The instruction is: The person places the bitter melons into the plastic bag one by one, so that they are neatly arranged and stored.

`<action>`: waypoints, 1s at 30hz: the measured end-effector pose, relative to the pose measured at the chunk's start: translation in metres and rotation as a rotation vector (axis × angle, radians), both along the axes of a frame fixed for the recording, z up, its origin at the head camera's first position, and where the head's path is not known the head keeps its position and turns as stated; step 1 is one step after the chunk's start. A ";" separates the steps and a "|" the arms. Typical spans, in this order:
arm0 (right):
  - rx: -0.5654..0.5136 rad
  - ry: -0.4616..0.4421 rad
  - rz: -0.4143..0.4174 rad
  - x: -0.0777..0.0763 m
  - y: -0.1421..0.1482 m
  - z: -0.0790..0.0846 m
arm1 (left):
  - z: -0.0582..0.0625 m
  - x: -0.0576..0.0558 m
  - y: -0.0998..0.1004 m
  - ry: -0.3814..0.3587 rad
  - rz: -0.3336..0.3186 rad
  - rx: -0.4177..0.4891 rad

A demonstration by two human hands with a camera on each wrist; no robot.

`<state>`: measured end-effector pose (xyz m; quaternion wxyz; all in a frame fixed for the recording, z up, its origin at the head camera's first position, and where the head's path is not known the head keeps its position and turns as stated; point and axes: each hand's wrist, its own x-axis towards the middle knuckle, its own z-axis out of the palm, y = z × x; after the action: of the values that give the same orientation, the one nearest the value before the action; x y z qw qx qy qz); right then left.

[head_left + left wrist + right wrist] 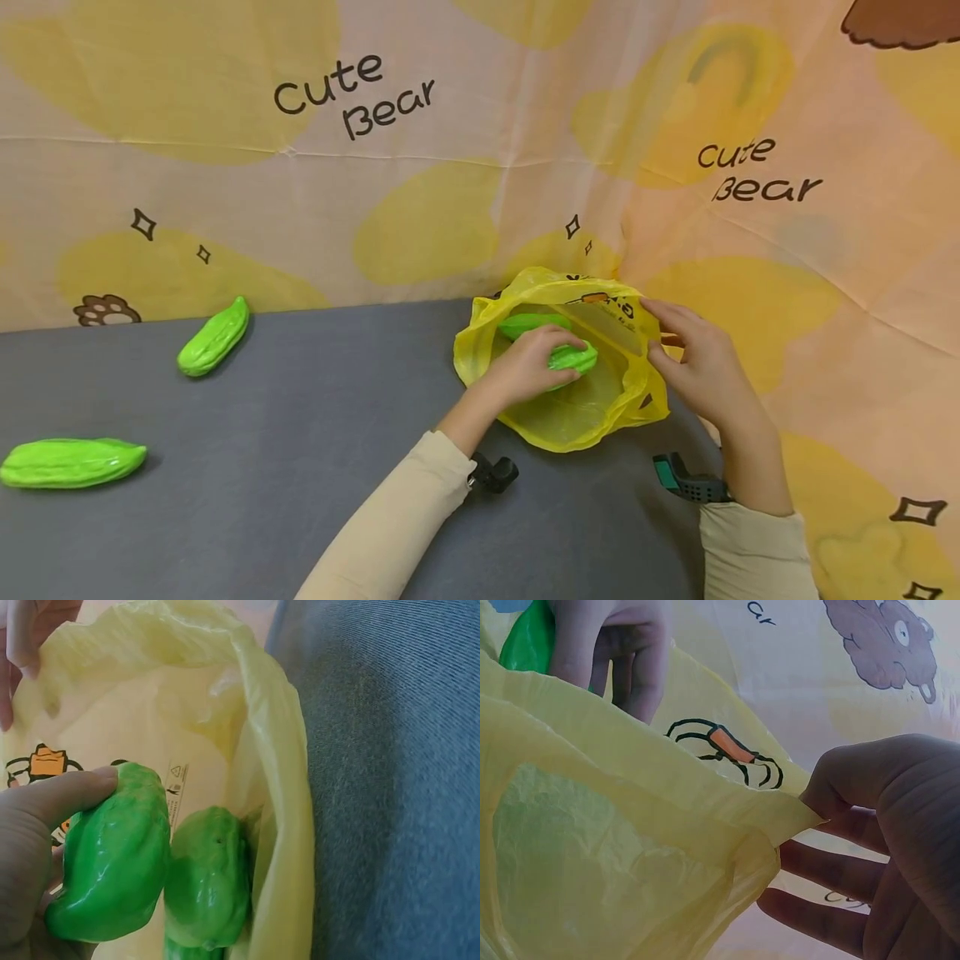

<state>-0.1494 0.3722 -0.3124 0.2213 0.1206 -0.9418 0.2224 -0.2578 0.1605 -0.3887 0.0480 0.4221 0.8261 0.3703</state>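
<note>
A yellow plastic bag stands on the grey table with its mouth open upward. Inside that mouth, my left hand grips a glossy green bitter melon between thumb and fingers. Another bitter melon lies deeper in the bag, with a green end of something just below it in the left wrist view. At the bag's right side, my right hand pinches the rim between thumb and fingers. The right wrist view shows the left hand partly hiding its green melon.
Two more green bitter melons lie on the table's left part: one tilted melon near the back edge, another melon nearer the front. A printed cloth hangs behind the table and along its right side.
</note>
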 end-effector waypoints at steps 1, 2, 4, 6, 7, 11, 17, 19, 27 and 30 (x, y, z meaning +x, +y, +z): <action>-0.001 0.001 0.002 0.000 0.000 0.000 | -0.001 0.000 0.001 0.002 0.002 0.003; 0.001 0.005 0.003 0.000 0.001 -0.001 | -0.001 0.000 0.002 0.002 0.004 0.010; -0.003 0.004 0.001 0.000 0.001 -0.001 | -0.003 0.000 0.004 0.003 0.008 0.021; -0.006 -0.002 -0.003 0.001 0.001 -0.001 | -0.006 -0.001 0.006 0.005 0.018 0.026; -0.008 -0.006 -0.007 0.001 0.000 -0.001 | -0.007 -0.001 0.007 0.009 0.023 0.025; -0.011 -0.018 -0.015 0.002 -0.001 0.000 | -0.010 -0.002 0.012 0.012 0.062 0.023; -0.003 -0.022 -0.007 0.000 -0.002 -0.001 | -0.009 -0.001 0.018 -0.038 0.146 0.055; -0.006 -0.027 -0.008 0.000 -0.002 -0.001 | -0.009 -0.001 0.019 -0.047 0.167 0.059; -0.005 -0.022 -0.008 -0.001 -0.001 -0.003 | -0.011 0.000 0.019 -0.025 0.258 0.070; 0.000 -0.018 -0.004 -0.002 -0.001 -0.003 | -0.011 0.001 0.018 -0.017 0.267 0.060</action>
<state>-0.1512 0.3716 -0.3153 0.2135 0.1167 -0.9439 0.2232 -0.2567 0.1783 -0.3996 -0.0071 0.3066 0.8630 0.4015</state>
